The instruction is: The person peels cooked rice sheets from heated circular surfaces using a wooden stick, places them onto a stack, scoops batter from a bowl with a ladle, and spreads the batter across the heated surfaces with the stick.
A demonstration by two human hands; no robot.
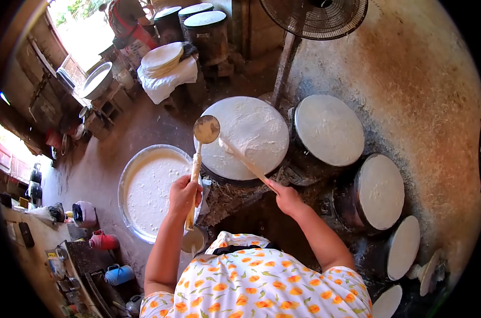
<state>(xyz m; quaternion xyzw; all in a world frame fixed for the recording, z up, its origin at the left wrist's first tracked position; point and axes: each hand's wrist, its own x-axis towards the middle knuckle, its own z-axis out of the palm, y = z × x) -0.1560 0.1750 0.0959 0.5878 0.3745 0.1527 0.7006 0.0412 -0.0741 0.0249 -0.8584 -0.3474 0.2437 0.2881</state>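
Tan wood, by its look, makes up the stick (245,160) gripped by the right hand (286,199), with the fingers closed around its near end and its far end set over the round white top (251,124) in front of the body. By the left hand (183,195) a ladle (196,165) is held upright in view, its handle wrapped by curled fingers partway down, so that the lower end is left jutting below the fist. Both tools can be judged stiff and hard to break; the stick should be felt as light, while the ladle is probably made top-heavy by its bowl (206,129), especially if anything is carried in it, which cannot be told. The handle may be slippery where it is wet, so it is best grasped low and firmly, away from the smeared neck; the stick is best taken at its dry-looking near end. The white layer on the round top is likely soft, thin and easily torn. In appearance, the ladle is marked by a round brownish bowl, seen against the edge of the round top, and by a pale, crusted handle; the stick is straight, slender and whitened towards its tip. To the left, white liquid (153,185) dotted with bubbles is held in a wide metal basin (121,193). To the right, more white tops (329,130) are lined up along the wall (410,90).
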